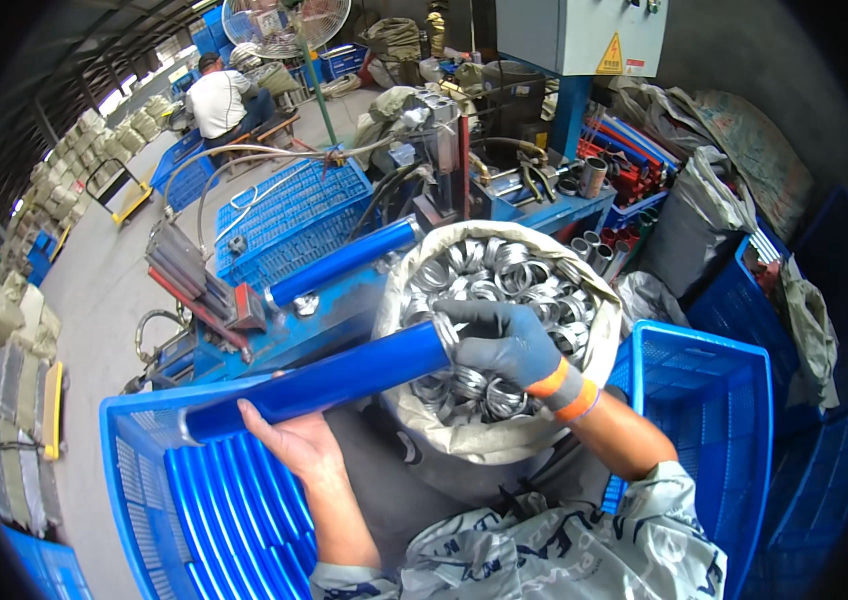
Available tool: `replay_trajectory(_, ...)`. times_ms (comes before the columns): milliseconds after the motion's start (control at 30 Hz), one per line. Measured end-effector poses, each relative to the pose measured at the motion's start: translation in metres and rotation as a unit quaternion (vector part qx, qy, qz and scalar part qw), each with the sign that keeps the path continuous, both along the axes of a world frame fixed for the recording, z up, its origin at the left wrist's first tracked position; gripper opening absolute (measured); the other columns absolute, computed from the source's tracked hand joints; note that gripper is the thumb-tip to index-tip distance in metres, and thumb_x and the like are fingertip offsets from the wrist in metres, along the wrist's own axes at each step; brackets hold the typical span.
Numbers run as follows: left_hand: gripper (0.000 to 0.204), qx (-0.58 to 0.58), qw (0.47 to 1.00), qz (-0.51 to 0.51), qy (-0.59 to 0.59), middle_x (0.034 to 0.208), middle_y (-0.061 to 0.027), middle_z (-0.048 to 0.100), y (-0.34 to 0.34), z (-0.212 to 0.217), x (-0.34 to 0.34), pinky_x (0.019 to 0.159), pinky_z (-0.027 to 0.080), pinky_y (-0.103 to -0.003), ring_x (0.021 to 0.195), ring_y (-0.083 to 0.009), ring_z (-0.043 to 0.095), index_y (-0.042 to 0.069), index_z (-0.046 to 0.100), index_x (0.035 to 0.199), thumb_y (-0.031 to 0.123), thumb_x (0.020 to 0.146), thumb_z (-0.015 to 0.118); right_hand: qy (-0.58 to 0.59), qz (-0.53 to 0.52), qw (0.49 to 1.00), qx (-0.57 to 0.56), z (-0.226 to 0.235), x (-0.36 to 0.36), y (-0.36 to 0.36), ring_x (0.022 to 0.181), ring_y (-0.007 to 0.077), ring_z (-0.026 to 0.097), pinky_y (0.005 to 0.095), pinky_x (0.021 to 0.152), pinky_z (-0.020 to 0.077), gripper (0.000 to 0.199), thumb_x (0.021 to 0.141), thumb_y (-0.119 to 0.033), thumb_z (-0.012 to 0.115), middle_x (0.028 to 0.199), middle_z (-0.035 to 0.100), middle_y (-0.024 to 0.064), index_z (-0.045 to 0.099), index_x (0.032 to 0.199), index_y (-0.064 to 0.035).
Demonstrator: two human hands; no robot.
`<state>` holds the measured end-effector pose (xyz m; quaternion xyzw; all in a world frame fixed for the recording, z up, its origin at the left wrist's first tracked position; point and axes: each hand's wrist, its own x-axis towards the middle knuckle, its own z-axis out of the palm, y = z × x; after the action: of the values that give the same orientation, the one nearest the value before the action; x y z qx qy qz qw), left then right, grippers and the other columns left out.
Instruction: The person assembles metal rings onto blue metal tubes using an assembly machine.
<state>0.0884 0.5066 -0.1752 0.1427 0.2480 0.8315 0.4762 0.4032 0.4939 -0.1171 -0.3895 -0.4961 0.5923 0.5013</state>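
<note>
The largest thing near me is the blue metal workbench point(244, 352), on which one more blue tube point(344, 263) lies. At my left stands a blue plastic crate with pierced walls point(129, 480), where shiny blue tubes point(234, 500) lie side by side; at my right is a second blue plastic crate point(714, 375). Between them, the round off-white woven sack point(484, 440) is full of silver metal rings point(519, 270).

The long smooth blue tube point(334, 375) is in my two hands, tilted, partly above the left crate and the sack. My bare left hand point(299, 440) is opened as wide as the tube and cups it from below. My grey-gloved right hand point(507, 345) is closed around the tube's right end, at a thin silver rim point(445, 329).

I judge that the step is to seat a ring on this end; the next move calls for straight, even pressure. My left fingers are mostly hidden behind the tube, and I cannot tell whether the rim is a loose ring.
</note>
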Motion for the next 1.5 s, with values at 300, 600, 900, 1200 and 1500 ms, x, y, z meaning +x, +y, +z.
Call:
replay_trajectory(300, 0.076, -0.022, 0.991, -0.102, -0.086, 0.167, -0.0151, 0.063, 0.018, -0.061, -0.098, 0.118, 0.059, -0.054, 0.147, -0.0326, 0.065, 0.008, 0.054, 0.167, 0.063, 0.116, 0.065, -0.22, 0.015, 0.969, 0.112, 0.002, -0.063, 0.245, 0.128, 0.0231, 0.078, 0.0356, 0.11, 0.0591, 0.066, 0.111, -0.042, 0.081, 0.138, 0.084, 0.0182, 0.07, 0.155, 0.006)
replay_trajectory(600, 0.058, -0.03, 0.998, -0.023, -0.046, 0.156, -0.0205, 0.069, -0.008, -0.101, -0.213, 0.126, 0.055, -0.05, 0.148, -0.0327, 0.064, 0.0, 0.066, 0.149, 0.049, 0.118, 0.069, -0.786, 0.127, 0.561, 0.224, -0.088, -0.219, 0.416, 0.127, 0.0368, 0.082, 0.0525, 0.103, 0.0652, 0.036, 0.101, -0.019, 0.077, 0.142, 0.083, 0.0146, 0.085, 0.136, -0.0164)
replay_trajectory(900, 0.069, -0.113, 0.987, 0.11, -0.008, 0.165, -0.0238, 0.062, -0.044, -0.138, -0.27, 0.139, 0.041, -0.051, 0.159, -0.034, 0.057, 0.0, 0.05, 0.167, 0.05, 0.121, 0.063, -0.778, 0.131, 0.547, 0.28, -0.109, -0.191, 0.46, 0.111, 0.0441, 0.084, 0.0494, 0.098, 0.0665, 0.045, 0.092, -0.016, 0.081, 0.119, 0.087, 0.02, 0.082, 0.137, -0.0097)
replay_trajectory(1200, 0.05, 0.023, 0.986, -0.04, 0.16, 0.151, -0.0258, 0.067, 0.156, -0.051, -0.162, 0.117, 0.06, -0.067, 0.141, -0.0439, 0.069, -0.001, 0.06, 0.147, 0.04, 0.12, 0.069, -0.256, -0.142, 0.878, 0.378, 0.055, -0.056, 0.341, 0.099, 0.0153, 0.072, 0.0327, 0.092, 0.0608, 0.06, 0.093, 0.001, 0.076, 0.114, 0.074, 0.001, 0.063, 0.151, -0.0021)
replay_trajectory(1500, 0.065, -0.204, 0.971, -0.123, 0.019, 0.152, -0.0141, 0.068, 0.388, -0.162, -0.009, 0.113, 0.065, -0.058, 0.137, -0.0346, 0.07, 0.007, 0.059, 0.158, 0.037, 0.108, 0.088, -0.146, -0.328, 0.865, 0.35, 0.065, 0.071, 0.128, 0.104, 0.0237, 0.078, 0.0382, 0.095, 0.0633, 0.061, 0.092, -0.001, 0.067, 0.123, 0.08, 0.0141, 0.065, 0.153, 0.0054)
